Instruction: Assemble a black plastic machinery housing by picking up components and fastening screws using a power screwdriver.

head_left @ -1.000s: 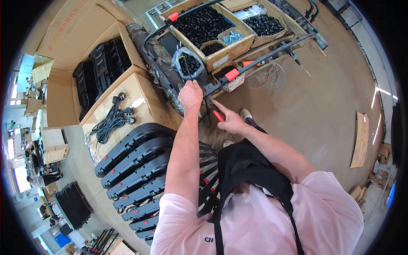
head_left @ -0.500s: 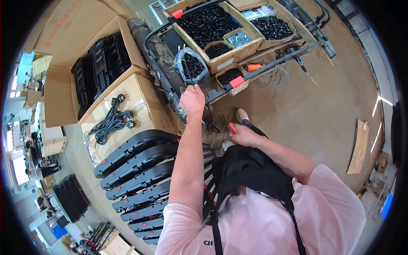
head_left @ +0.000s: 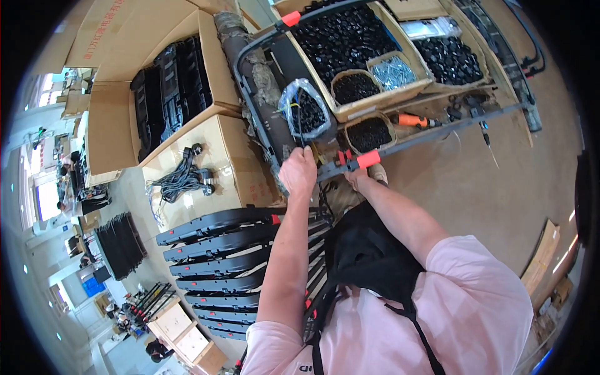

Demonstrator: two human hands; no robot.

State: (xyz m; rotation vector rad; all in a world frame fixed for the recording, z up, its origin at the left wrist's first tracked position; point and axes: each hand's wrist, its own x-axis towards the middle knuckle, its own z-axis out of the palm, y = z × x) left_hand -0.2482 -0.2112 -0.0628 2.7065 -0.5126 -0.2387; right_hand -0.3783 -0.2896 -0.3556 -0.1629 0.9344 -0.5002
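Left hand [head_left: 298,172] clenched black cable [head_left: 301,134] by metal frame [head_left: 431,137]; grip of right hand [head_left: 357,179] was too hidden to tell. Step seemed cable handling; next move needed steady hold.

Left grip [head_left: 299,172] fisted, arm [head_left: 287,262] stretched forward; right grip [head_left: 357,179] partly hidden, perhaps curled.

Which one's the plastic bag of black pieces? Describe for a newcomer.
Start at the large box of black parts near the top. Just below its lower-left corner, above the left hand, sits the bag. Its crinkled, see-through plastic sets it apart from the opaque small box to its right.
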